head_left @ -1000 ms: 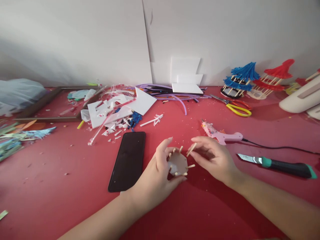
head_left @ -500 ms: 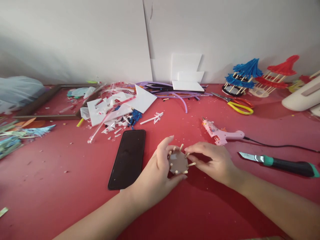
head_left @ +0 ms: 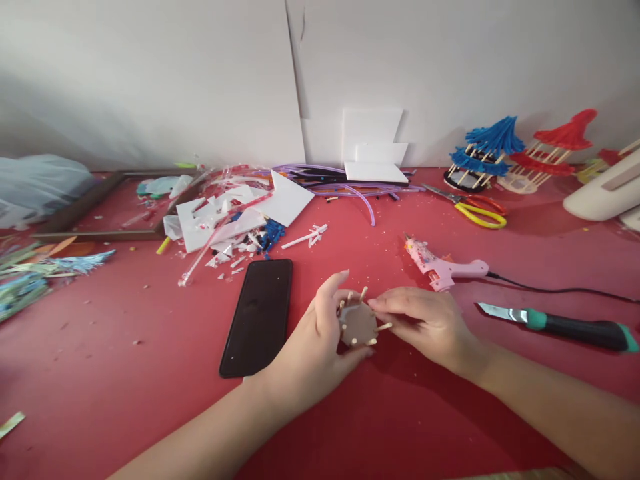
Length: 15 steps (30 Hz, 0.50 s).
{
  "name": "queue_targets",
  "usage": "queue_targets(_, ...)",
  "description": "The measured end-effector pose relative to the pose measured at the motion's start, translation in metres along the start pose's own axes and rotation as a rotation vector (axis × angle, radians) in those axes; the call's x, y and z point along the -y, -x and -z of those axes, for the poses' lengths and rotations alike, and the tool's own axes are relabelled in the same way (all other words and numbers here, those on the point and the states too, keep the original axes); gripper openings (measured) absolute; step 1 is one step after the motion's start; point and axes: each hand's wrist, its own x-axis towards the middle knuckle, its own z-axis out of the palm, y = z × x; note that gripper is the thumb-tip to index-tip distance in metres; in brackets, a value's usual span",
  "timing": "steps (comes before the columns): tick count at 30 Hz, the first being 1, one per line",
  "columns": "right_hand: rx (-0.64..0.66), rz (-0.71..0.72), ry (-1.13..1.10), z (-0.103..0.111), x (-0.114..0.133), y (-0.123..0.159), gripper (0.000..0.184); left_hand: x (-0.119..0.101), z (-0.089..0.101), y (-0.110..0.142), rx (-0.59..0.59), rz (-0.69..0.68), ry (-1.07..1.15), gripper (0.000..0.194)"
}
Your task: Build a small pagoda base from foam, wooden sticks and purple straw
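Half open, the bare left hand [head_left: 311, 341] gripped a flat, round, beige disc [head_left: 360, 325] by its left rim; the bare right hand [head_left: 430, 323], fingertips close together, met the opposite rim, any contents hidden from me. Between both hands, the disc faced upward; probably light, stiff, best held by its edge. Slim, pale wooden sticks [head_left: 385, 327], likely easily dislodged, ringed it, long axes rising, some leaning outward.

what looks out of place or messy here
White scraps lie in an untidy heap beyond the phone, some strewn loose on the red table. The utility knife lies with blade bared near the right hand.
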Motion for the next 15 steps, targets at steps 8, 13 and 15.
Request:
queue_targets(8, 0.009, -0.004, -0.073, -0.001, -0.002, -0.002, 0.025, 0.000, 0.000, -0.002, -0.013, -0.030, -0.020, 0.091)
queue_targets(13, -0.090, -0.320, -0.389, 0.000, -0.006, 0.000, 0.037, -0.004, 0.006, -0.011, -0.080, -0.017, 0.059, 0.092)
queue_targets(15, -0.214, -0.504, -0.636, -0.002, -0.006, -0.003, 0.027, -0.007, 0.011, -0.016, -0.192, -0.010, 0.113, 0.092)
